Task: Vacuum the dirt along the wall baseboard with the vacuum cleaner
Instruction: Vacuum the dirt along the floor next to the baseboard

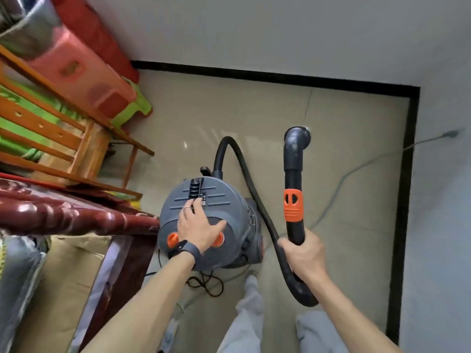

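**Near the floor's far right corner: two hands on a canister vacuum**

At the floor's left edge, beside stacked plastic stools (84, 72) and a wooden frame (51, 128), stands the grey vacuum cleaner (229, 207), seen from above. The left hand (197, 228) lies palm down on its lid, forearm reaching forward from the lower left and thumb spread to the right between two orange knobs (173, 239). Its fingers reach the black carry handle (195, 189) on the lid. Whether they curl round the handle or only rest on it cannot be told. A dark wristband (187, 250) circles the wrist.

The right hand (303, 253) is closed round the lower end of the black wand (294, 179), knuckles up, forearm entering from the lower right. The wand points away from the person and carries an orange collar (293, 205) and a grey elbow nozzle (297, 140). The nozzle is over the beige floor (229, 110), near the far right corner yet apart from the black baseboard (405, 174) on both walls. A black hose (244, 169) arches from the canister's far side and runs past the right hand. A grey cord (356, 169) crosses the floor to the right wall.
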